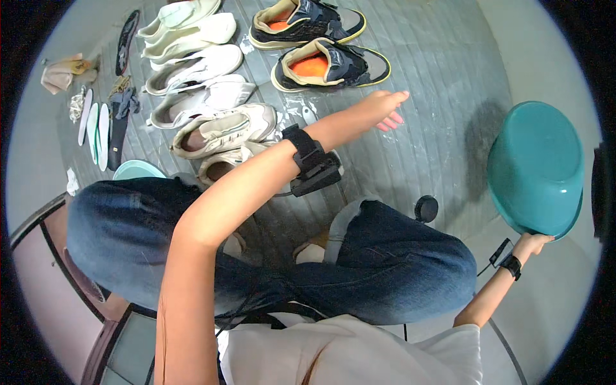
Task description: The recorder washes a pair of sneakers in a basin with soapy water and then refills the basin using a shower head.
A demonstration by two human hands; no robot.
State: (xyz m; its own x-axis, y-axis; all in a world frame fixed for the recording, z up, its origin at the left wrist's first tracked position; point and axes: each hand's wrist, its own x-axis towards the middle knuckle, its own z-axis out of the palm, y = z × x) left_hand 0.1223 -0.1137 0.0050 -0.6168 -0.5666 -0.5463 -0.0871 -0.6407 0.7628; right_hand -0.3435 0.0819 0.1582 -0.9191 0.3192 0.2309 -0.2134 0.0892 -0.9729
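Note:
My right hand (533, 244), at the far right of the head view, grips the rim of a teal plastic basin (541, 159), which is tilted with its underside showing. Stretched across the middle, my left hand (389, 108) has its fingers apart and holds nothing. It is just below and right of a dark blue and grey sneaker (337, 65) with an orange insole; a similar sneaker (308, 24) lies above that one. Several white and cream sneakers (211, 67) stand in a column left of my forearm, the lowest partly hidden by my arm.
Insoles (103, 137), a bundle of laces (77, 105) and crumpled cloths (62, 74) lie on the grey sheet (433, 57) at the left. A pale green basin rim (139, 169) shows behind my knee. A round black object (426, 209) is near my other knee.

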